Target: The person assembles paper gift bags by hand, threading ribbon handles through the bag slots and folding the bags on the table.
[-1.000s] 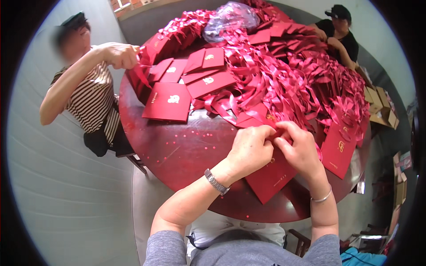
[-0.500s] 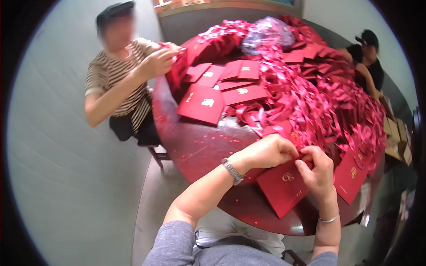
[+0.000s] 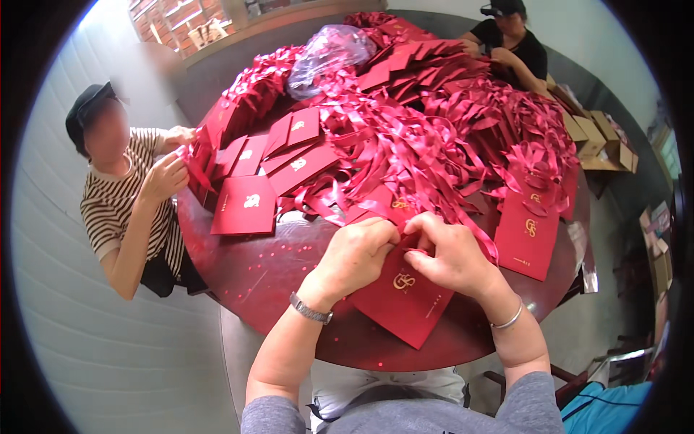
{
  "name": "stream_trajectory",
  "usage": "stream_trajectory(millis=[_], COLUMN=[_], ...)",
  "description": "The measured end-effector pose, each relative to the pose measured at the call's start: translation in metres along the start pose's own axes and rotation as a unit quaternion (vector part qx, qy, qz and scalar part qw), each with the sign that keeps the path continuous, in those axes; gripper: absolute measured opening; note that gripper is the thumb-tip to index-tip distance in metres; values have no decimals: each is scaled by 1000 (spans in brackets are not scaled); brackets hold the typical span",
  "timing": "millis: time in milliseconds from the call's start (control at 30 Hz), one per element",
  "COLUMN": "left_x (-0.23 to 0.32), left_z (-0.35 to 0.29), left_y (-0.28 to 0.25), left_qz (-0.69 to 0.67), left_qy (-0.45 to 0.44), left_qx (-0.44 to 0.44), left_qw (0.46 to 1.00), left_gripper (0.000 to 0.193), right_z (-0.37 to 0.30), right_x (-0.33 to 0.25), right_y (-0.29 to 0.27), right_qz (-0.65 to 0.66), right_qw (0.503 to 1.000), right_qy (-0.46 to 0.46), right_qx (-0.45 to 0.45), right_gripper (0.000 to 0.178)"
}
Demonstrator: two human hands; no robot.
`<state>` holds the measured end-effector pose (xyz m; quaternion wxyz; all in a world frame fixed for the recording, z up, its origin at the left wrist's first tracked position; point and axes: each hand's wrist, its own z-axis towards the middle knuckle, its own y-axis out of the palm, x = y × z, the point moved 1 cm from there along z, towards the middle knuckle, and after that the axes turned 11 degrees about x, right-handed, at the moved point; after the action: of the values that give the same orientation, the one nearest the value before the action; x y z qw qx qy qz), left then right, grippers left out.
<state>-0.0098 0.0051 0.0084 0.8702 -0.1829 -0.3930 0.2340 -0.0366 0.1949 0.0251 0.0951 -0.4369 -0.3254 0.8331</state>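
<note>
A flat red paper gift bag (image 3: 419, 311) with a gold emblem lies at the near edge of the table, tilted slightly. At its top edge my left hand (image 3: 358, 249) is closed, its fingertips pinched on the bag's ribbon. My right hand (image 3: 452, 253) pinches the same ribbon from the other side, thumb and forefinger close to the left fingertips. The curled fingers hide most of the ribbon there. Just beyond my hands another red bag (image 3: 379, 199) is partly covered, beside a heap of loose pink-red ribbons (image 3: 397, 145).
More red bags lie at left (image 3: 242, 210) and right (image 3: 531, 235) on the round dark table (image 3: 289, 278). A clear plastic bag (image 3: 329, 58) rests on the far heap. Co-workers sit at left (image 3: 130, 195) and far right (image 3: 513, 50). Cardboard boxes (image 3: 596, 137) stand beyond the right side.
The view has turned to the right, so the table and heap appear farther left. Both my hands still pinch at the bag's top edge, close together.
</note>
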Motion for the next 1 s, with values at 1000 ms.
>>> stream_trajectory(millis=[1000], left_x=[-23], left_z=[1], left_y=[-2], left_qz=[170], left_qy=[-123], left_qx=[111], left_qw=[971], left_gripper=[22], right_z=[-1], right_x=[52], right_y=[26], right_qz=[-75], right_qw=[995], right_qy=[61], right_qx=[-38], right_gripper=[40])
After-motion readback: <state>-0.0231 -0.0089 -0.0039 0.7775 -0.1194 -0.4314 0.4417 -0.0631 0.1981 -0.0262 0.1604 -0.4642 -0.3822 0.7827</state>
